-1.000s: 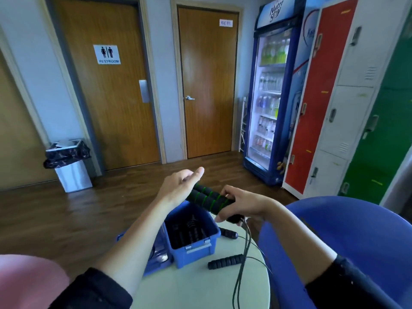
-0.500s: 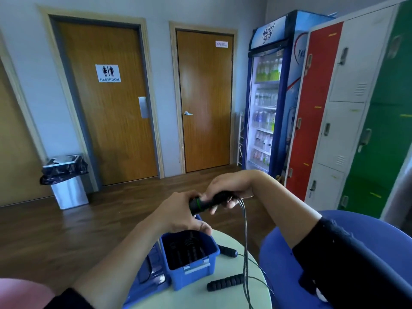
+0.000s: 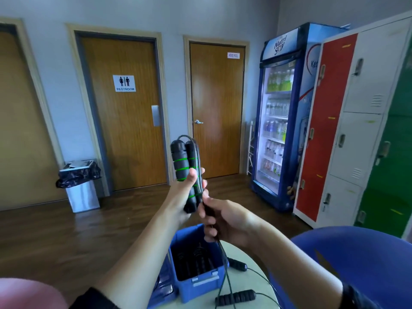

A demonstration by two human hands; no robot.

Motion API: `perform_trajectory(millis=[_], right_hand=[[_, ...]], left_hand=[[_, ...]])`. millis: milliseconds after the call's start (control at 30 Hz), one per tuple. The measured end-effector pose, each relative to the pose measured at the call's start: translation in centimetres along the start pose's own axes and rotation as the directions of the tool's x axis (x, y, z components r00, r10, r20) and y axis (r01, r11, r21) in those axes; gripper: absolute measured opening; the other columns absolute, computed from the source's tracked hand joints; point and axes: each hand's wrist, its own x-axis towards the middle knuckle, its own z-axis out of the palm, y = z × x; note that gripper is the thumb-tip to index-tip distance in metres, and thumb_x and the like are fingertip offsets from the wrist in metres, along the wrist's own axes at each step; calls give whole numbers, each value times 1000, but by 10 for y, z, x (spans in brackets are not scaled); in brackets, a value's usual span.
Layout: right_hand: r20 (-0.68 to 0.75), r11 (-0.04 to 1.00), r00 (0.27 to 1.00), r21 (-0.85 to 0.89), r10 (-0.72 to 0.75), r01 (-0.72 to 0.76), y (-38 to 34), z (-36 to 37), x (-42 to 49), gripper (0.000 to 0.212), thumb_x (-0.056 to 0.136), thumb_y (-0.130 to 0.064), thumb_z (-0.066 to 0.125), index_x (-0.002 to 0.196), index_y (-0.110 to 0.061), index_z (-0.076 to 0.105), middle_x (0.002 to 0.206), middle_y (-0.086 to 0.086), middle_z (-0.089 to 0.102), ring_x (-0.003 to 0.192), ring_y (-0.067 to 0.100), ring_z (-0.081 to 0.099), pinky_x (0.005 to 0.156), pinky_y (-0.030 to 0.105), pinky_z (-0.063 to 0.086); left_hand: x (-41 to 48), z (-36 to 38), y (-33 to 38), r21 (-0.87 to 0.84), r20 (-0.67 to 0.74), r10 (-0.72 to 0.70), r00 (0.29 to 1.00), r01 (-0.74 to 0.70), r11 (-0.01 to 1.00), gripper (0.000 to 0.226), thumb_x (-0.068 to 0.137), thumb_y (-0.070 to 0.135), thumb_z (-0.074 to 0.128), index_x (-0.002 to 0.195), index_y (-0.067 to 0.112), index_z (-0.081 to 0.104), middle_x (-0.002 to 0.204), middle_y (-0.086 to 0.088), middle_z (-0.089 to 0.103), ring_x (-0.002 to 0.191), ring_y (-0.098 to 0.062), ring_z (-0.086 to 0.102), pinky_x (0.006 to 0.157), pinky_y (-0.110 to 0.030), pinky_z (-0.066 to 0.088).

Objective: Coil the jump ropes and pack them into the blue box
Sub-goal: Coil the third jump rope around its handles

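Holding two handles (image 3: 183, 162) upright, left grip (image 3: 184, 195) clenched round them, above blue box (image 3: 201, 287). Right grip (image 3: 228, 222) pinches cord (image 3: 224, 255) just below. Cord hangs loose to bench (image 3: 255, 284); may snag other rope (image 3: 235, 297), or slip, so coil falls apart.

The person's left sleeve (image 3: 93, 297) is dark, near black, and ends by the elbow; the right sleeve (image 3: 359, 297) matches it. Below them the left forearm (image 3: 138, 253), right forearm (image 3: 289, 257), left hand (image 3: 185, 197) and right hand (image 3: 229, 221) are bare. A blurred pink shape (image 3: 26, 293) shows beside the left sleeve; I cannot tell what it is.
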Motion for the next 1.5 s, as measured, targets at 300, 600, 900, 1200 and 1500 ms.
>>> perform_trajectory(millis=[300,600,900,1200,1500], right_hand=[[-32,987,998,-151,51,-55,2,7,1,57,95,-59,35,59,-17,51,47,-7,31,38,8,32,55,22,44],[-19,865,997,-499,-73,54,58,-40,-4,74,84,-77,30,51,-14,47,47,5,41,41,14,42,46,19,37],[-8,231,668,-942,-744,245,-16,-53,-5,41,94,-39,55,63,-16,40,54,-10,35,51,8,34,51,24,27],[202,-6,568,-945,-798,327,-40,-31,-3,35,95,-51,42,69,-27,41,65,-8,49,60,14,47,58,36,42],[-116,353,779,-925,-617,142,-20,-54,-3,49,98,-50,37,61,-17,43,50,-5,46,50,11,49,60,37,47]], left_hand=[[-3,9,2,79,-36,-28,999,31,996,43,64,6,73,104,9,56,67,-9,50,53,-18,51,51,-31,47],[-13,-13,32,53,137,-75,988,69,996,27,75,1,62,99,9,54,70,-5,51,56,-19,51,54,-32,46],[-29,-16,34,149,210,-425,881,400,904,46,72,11,74,114,3,58,116,-22,63,96,-39,68,75,-49,57],[-34,-11,28,118,359,-440,823,428,896,56,58,18,91,103,15,57,71,-6,51,58,-19,52,57,-34,48],[-16,-15,40,505,-60,-519,853,474,721,30,69,5,80,84,8,54,58,-3,51,46,-15,48,50,-26,43]])
